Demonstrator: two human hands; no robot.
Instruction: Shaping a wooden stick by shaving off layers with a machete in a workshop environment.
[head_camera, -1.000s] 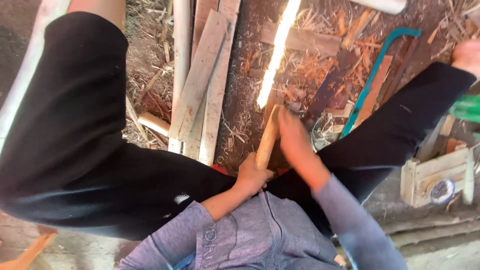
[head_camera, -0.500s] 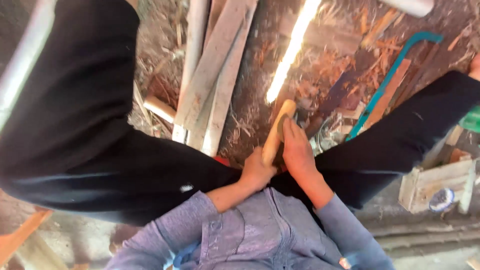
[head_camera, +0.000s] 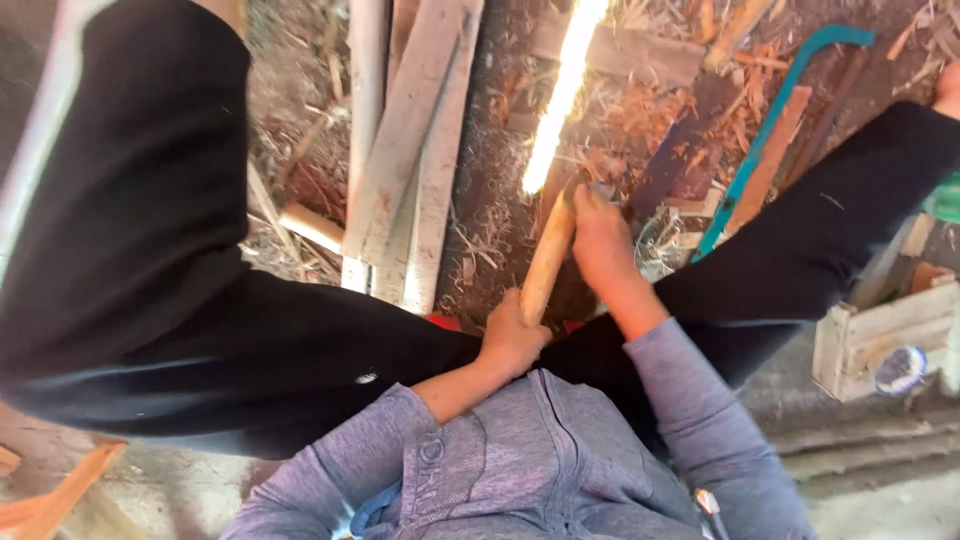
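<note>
Planks (head_camera: 415, 150), perhaps saw (head_camera: 770, 130), beside stick (head_camera: 548, 258)

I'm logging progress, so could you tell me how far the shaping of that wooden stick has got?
Shavings litter the ground, so much wood is already off. The left hand grips the pale wooden stick low while the right hand works its upper end. What remains can't be judged.

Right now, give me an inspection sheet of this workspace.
Surface: dirt ground covered in wood shavings.
Job's things: pale wooden stick, angled up from the lap.
Clutter: planks, short wood offcut, teal-framed saw.
Hands: left hand grips the stick's lower end; right hand is on its upper end, tool not clear.
Cables: nothing seen.
Surroundings: small wooden crate at right, black trouser legs spread to both sides.
</note>
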